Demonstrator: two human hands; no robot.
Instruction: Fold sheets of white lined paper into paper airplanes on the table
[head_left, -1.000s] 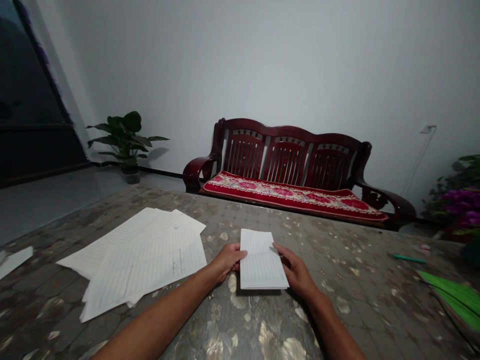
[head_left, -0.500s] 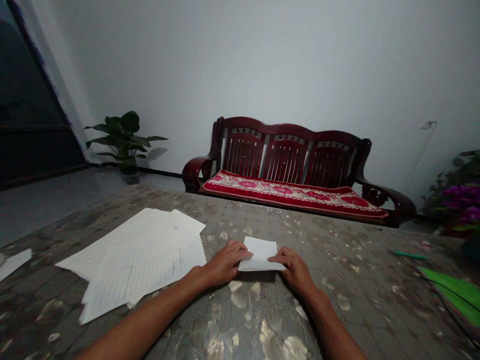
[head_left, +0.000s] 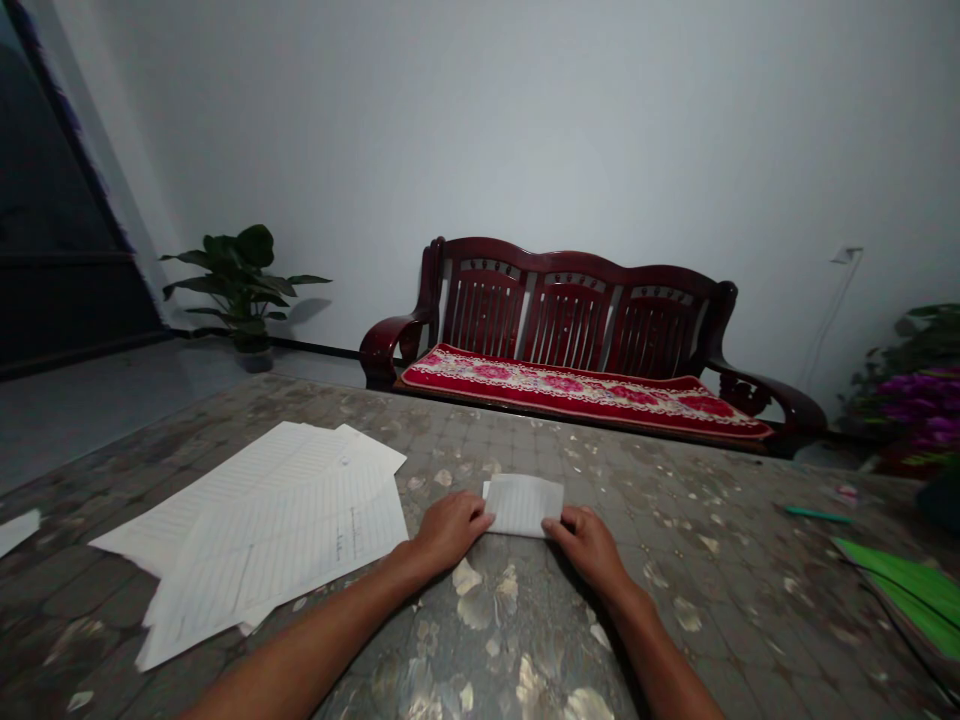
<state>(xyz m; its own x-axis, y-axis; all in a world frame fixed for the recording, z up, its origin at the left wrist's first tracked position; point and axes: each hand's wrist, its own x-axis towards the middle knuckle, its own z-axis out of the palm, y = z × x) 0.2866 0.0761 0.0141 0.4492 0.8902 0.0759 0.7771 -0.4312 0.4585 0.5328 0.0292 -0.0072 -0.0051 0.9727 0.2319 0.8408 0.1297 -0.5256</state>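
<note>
A small folded sheet of lined paper [head_left: 523,503] is held between my two hands, just above or on the patterned tabletop; I cannot tell which. My left hand [head_left: 452,527] grips its left edge, the thumb on the near face and the fingers behind. At the lower right corner, my right hand [head_left: 589,545] pinches the paper between thumb and curled fingers. To the left of my left hand lie several loose lined sheets [head_left: 277,545], overlapping, one with handwriting near its right edge.
The table [head_left: 660,640] has a flower-patterned cover. On its right lie a green pen [head_left: 817,515] and a bright green flat thing [head_left: 904,595] with a dark cord across it. A scrap of paper [head_left: 16,530] sits far left. Beyond stand a wooden bench [head_left: 570,310] and a potted plant [head_left: 244,285].
The paper's near flap has come up, so its front face now stands more toward me. My left thumb has shifted to the paper's left edge. The view has turned slightly.
</note>
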